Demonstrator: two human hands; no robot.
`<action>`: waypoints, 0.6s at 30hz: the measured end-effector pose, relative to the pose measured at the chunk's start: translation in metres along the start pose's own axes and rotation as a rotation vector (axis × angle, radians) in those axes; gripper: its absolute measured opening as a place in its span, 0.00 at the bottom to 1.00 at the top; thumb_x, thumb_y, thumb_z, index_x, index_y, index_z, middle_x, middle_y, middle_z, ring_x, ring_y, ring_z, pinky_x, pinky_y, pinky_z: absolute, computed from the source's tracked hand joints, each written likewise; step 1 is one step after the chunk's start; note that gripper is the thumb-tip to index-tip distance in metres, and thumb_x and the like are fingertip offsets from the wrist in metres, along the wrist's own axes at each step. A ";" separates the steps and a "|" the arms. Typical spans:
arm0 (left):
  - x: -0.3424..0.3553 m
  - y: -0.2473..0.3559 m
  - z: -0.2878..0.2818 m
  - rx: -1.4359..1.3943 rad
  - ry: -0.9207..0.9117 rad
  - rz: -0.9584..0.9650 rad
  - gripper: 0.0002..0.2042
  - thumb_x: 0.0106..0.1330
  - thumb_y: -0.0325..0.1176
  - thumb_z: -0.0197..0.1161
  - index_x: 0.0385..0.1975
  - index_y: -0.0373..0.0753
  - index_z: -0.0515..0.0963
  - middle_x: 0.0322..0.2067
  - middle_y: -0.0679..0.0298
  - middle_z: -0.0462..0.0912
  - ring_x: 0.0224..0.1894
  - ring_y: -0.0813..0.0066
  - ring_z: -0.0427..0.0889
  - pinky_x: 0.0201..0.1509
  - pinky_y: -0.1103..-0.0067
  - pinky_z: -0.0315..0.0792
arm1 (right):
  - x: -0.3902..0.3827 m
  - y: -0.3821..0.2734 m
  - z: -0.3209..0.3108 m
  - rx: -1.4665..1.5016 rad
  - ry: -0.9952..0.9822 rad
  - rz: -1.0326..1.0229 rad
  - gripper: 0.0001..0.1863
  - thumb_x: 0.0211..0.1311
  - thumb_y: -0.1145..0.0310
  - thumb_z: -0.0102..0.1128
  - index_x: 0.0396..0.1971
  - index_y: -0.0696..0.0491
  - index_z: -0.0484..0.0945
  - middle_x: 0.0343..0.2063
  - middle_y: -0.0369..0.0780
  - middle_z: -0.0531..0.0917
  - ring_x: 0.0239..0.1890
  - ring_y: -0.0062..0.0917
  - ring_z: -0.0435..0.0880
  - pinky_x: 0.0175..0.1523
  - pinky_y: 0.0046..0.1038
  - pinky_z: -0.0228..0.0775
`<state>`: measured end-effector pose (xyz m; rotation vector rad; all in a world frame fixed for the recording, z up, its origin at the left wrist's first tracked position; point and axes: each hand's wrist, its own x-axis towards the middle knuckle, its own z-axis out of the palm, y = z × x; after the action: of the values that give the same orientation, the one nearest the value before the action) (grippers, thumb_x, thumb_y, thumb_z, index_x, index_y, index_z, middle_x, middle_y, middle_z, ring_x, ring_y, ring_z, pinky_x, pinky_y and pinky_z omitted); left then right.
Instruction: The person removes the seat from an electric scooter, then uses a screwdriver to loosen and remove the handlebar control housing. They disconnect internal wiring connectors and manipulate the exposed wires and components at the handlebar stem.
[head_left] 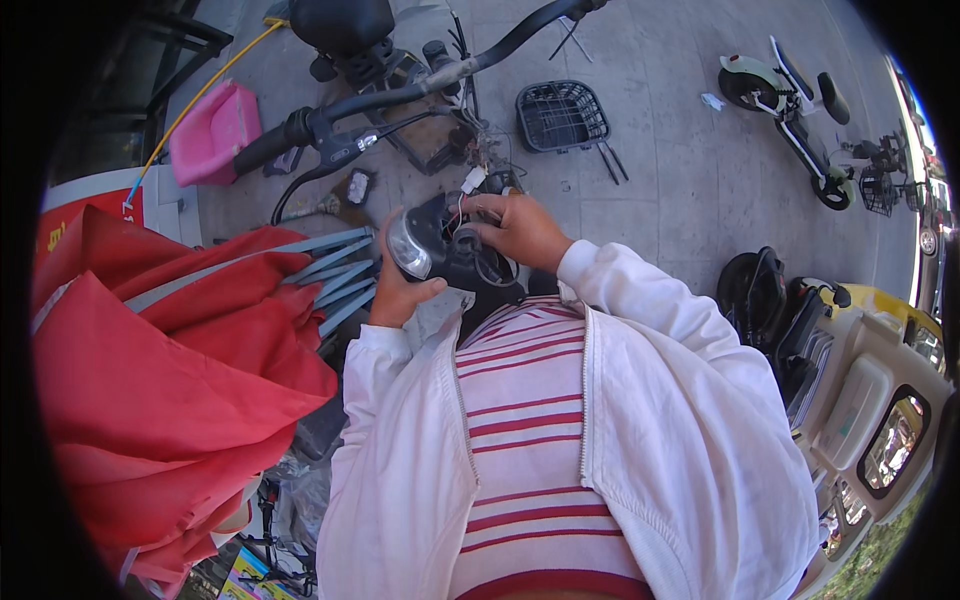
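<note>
Close in front of my body I hold a headlight (409, 250) with a clear rounded lens and a black housing. My left hand (396, 298) grips it along the lens side, thumb toward me. At the open back of the housing, my right hand (527, 232) has its fingers closed in on thin wires (460, 206); the exact pinch is partly hidden. A white plug connector (473, 180) sits on loose wiring just beyond those fingers. Above is a black handlebar (400, 95) with a grip and brake lever, belonging to a partly stripped vehicle.
A folded red canopy (180, 340) with grey ribs lies at left, close to my left forearm. Beyond it are a pink chair (215, 135) and a yellow pole (200, 88). A black wire basket (563, 117) rests on the paving. Scooters (795, 115) stand at right.
</note>
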<state>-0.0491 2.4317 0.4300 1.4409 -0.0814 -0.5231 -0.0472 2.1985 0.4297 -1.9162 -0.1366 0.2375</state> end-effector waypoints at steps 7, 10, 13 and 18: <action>-0.009 -0.056 -0.024 -0.430 -0.032 -0.217 0.44 0.45 0.38 0.72 0.65 0.39 0.57 0.53 0.61 0.73 0.48 0.71 0.74 0.52 0.76 0.68 | 0.001 -0.003 -0.005 0.247 -0.069 0.159 0.09 0.55 0.69 0.67 0.33 0.57 0.79 0.20 0.35 0.78 0.23 0.15 0.72 0.31 0.24 0.66; -0.006 -0.069 -0.027 -0.651 -0.050 -0.281 0.34 0.49 0.41 0.66 0.59 0.38 0.66 0.45 0.63 0.79 0.32 0.78 0.74 0.36 0.81 0.68 | -0.008 -0.011 -0.004 0.266 -0.027 0.176 0.11 0.54 0.66 0.68 0.32 0.58 0.79 0.20 0.39 0.79 0.21 0.22 0.73 0.30 0.28 0.67; 0.003 -0.068 -0.005 -0.778 0.011 -0.356 0.29 0.51 0.45 0.62 0.53 0.38 0.72 0.40 0.65 0.82 0.24 0.81 0.70 0.29 0.84 0.65 | -0.017 -0.033 -0.005 0.168 0.029 0.139 0.13 0.54 0.64 0.68 0.32 0.58 0.79 0.22 0.43 0.81 0.22 0.30 0.77 0.30 0.30 0.68; 0.023 -0.041 0.017 -0.368 0.263 -0.187 0.21 0.61 0.33 0.58 0.56 0.40 0.71 0.41 0.67 0.79 0.27 0.83 0.72 0.28 0.85 0.63 | -0.021 -0.040 -0.005 -0.046 0.075 0.105 0.15 0.54 0.58 0.67 0.32 0.55 0.80 0.24 0.47 0.82 0.27 0.41 0.82 0.31 0.35 0.71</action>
<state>-0.0466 2.4056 0.3874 1.1486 0.3462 -0.4683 -0.0654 2.2038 0.4709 -1.9780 0.0087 0.2344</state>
